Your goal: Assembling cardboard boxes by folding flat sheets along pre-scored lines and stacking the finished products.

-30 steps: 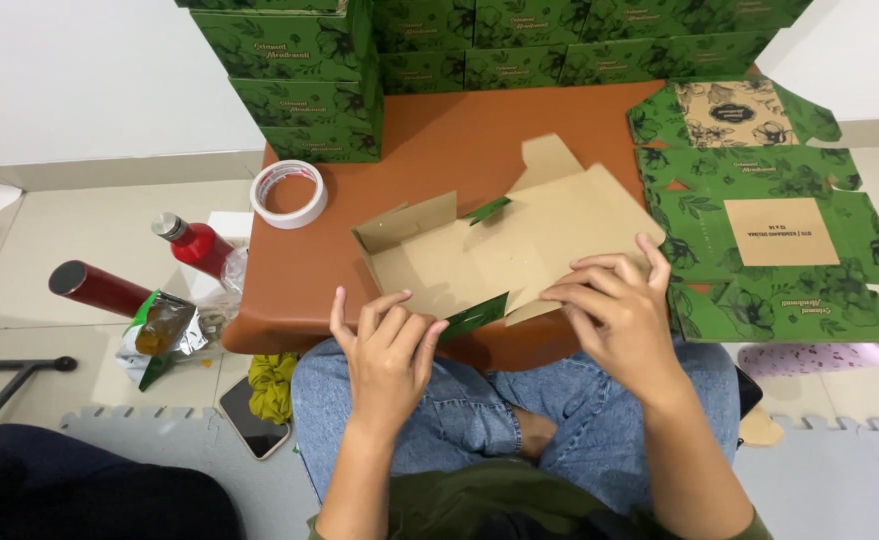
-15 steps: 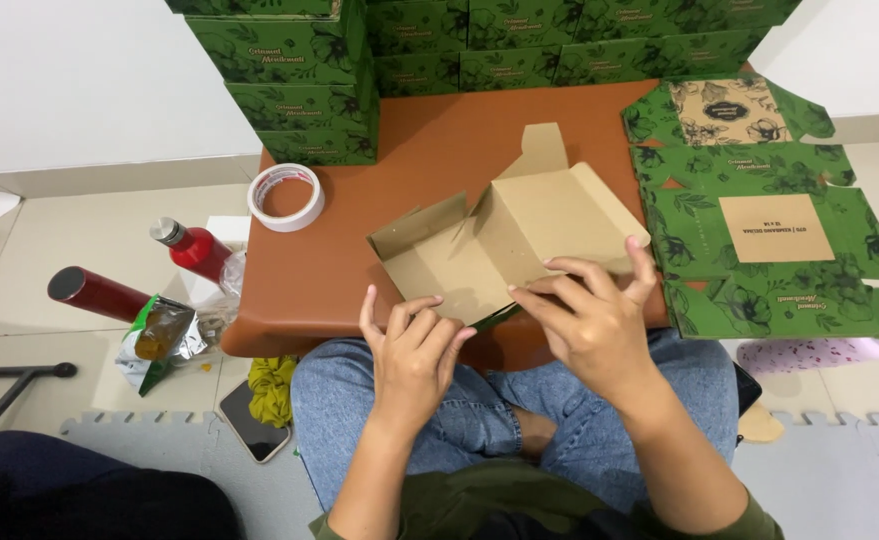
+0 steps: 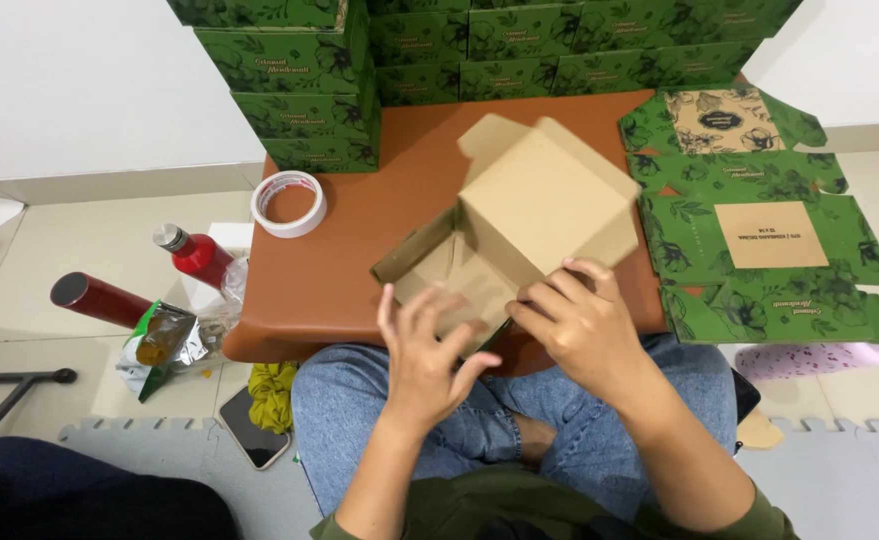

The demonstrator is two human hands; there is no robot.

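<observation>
**Box at the near edge, both hands on its near side**

Your left hand (image 3: 424, 350) sits nearest you, fingers spread apart and flat over the low open flaps of the half-folded brown cardboard box (image 3: 519, 225); it presses rather than grips. Your right hand (image 3: 579, 320) lies just beside it, fingers curled together against the bottom of the raised panel, though you cannot tell whether it pinches the card or only pushes.

The box rests at the near edge of the low brown table (image 3: 359, 250), directly ahead of both hands. Its long axis runs diagonally, from the near-left flaps up toward the far-right panel, which stands tilted. The right hand is nearer that raised panel; the left is nearer the flaps.

Farther off, a roll of white tape (image 3: 288, 203) lies toward the left edge, a flat green printed carton blank (image 3: 759, 240) overhangs the right edge, and stacked green boxes (image 3: 459, 50) line the far edge.
</observation>
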